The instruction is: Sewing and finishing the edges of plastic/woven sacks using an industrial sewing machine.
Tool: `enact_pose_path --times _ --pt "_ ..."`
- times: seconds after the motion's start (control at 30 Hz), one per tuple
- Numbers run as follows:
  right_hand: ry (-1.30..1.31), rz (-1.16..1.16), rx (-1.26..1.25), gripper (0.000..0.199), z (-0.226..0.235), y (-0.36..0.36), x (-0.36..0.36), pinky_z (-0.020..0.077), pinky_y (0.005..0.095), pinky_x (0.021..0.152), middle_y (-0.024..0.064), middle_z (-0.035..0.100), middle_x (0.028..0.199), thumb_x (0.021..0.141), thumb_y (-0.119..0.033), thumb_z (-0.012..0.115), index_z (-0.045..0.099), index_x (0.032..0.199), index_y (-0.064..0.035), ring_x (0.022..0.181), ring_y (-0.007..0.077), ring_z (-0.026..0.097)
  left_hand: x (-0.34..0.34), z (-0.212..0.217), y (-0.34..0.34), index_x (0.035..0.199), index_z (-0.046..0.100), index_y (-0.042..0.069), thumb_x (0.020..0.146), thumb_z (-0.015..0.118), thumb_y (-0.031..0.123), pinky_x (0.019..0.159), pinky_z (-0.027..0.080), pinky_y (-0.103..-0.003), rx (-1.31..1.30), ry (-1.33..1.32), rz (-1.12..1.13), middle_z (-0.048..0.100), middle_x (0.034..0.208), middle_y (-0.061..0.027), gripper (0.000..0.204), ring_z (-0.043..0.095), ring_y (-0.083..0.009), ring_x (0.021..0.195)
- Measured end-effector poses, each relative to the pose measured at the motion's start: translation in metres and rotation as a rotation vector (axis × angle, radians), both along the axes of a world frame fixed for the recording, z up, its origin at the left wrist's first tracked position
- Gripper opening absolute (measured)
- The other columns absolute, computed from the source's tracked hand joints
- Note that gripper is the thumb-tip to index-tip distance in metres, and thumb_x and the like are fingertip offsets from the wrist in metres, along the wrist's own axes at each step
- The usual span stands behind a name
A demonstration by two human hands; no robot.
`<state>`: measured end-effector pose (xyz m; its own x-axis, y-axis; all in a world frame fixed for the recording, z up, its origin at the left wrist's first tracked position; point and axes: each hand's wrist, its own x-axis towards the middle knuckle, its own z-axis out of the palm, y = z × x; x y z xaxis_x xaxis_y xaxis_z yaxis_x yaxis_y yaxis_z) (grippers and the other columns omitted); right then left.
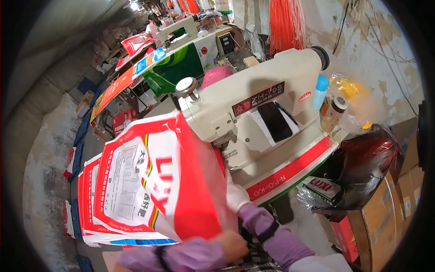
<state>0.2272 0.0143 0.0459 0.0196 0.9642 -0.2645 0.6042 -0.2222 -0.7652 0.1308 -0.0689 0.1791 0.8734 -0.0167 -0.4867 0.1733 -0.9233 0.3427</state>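
A red and white printed sack (190,181) stands tilted in front of me, its upper edge against the head of a cream industrial sewing machine (210,111). My right hand (236,196), in a white glove, is closed at the sack's right edge, just below the needle area; its fingertips are hidden. By the lower red side of the sack is my bare left hand (233,245), smeared by motion, so its fingers are unclear. Under and left of that sack lies a stack of similar sacks (90,204).
A black phone (274,121) rests on the machine. Behind it stand a blue spray can (321,90) and a clear bottle (334,113). Cardboard boxes (385,222) are at right. Orange strings (285,22) hang on the wall. Farther back, a person (154,29) sits by another sewing machine (179,31).
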Motion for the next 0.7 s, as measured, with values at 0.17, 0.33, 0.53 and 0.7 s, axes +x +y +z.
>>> enact_pose_path --times 0.17,0.33,0.53,0.7 --pt "-0.266 0.219 -0.080 0.079 0.036 -0.067 -0.002 0.0509 0.0482 0.062 0.0191 0.066 0.072 0.084 -0.024 0.048 0.007 0.149 -0.0062 0.068 0.0365 0.066 -0.006 0.032 0.055 0.075 0.067 0.014 0.077 0.061 0.019 0.068 0.050 -0.042 0.188 -0.128 -0.003 0.064 0.068 -0.0034 0.008 0.064 -0.0247 0.066" --pt "-0.461 0.088 0.113 0.071 -0.011 0.008 0.003 0.0510 0.0421 0.051 0.0107 0.066 0.066 0.083 -0.024 0.052 0.024 0.145 -0.0027 0.059 0.0284 0.067 -0.010 0.140 0.128 0.113 0.061 0.020 0.080 0.058 0.017 0.067 0.052 -0.040 0.248 0.346 -0.074 0.067 0.082 -0.0056 0.033 0.066 -0.0242 0.077" --pt "-0.384 -0.063 0.148 0.054 -0.013 0.071 -0.029 0.0512 0.0464 0.054 0.0136 0.067 0.069 0.087 -0.023 0.049 0.040 0.139 -0.0137 0.061 0.0318 0.066 0.014 0.023 0.029 0.122 0.056 0.014 0.085 0.055 0.022 0.074 0.052 -0.039 -0.066 0.039 0.108 0.064 0.103 -0.0145 0.038 0.064 -0.0263 0.090" --pt "-0.256 0.144 0.036 0.044 -0.005 0.025 0.021 0.0527 0.0452 0.064 0.0133 0.067 0.077 0.083 -0.020 0.050 0.052 0.126 -0.0095 0.076 0.0354 0.067 -0.105 0.153 0.130 0.137 0.036 0.003 0.058 0.077 0.015 0.102 0.038 -0.041 0.513 -0.445 0.569 0.048 0.133 -0.0158 0.089 0.048 -0.0295 0.122"
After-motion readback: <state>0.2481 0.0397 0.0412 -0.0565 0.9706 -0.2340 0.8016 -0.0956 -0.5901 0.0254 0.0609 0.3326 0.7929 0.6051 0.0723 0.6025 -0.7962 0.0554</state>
